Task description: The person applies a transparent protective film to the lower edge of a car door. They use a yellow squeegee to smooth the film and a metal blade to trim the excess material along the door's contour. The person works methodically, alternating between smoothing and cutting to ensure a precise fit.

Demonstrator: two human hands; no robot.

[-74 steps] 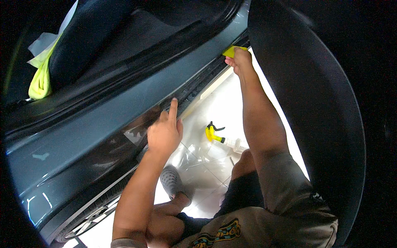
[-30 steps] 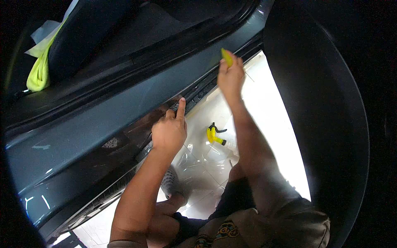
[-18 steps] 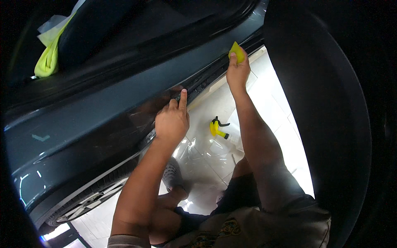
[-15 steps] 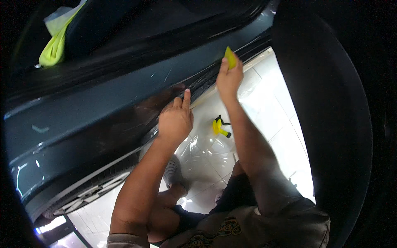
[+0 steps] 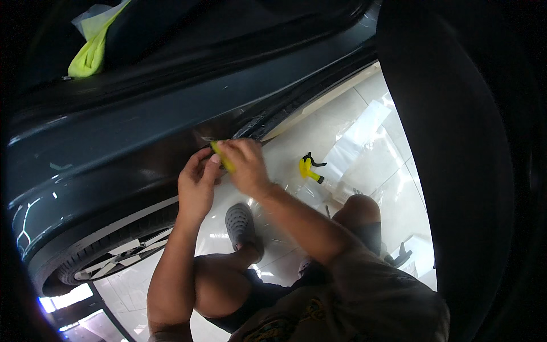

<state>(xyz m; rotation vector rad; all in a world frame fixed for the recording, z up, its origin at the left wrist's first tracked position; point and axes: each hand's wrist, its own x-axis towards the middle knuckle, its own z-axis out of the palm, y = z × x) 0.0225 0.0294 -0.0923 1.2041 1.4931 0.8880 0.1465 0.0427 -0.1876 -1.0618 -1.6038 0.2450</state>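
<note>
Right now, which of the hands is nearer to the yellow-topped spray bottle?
Right. The right hand, gripping a flat yellow tool, is left of the spray bottle; the left hand is farther left, beside the car panel.

The scraper (image 5: 227, 163) is yellow, the spray head (image 5: 306, 168) yellow and black, the car body (image 5: 142, 134) dark blue-grey.
</note>
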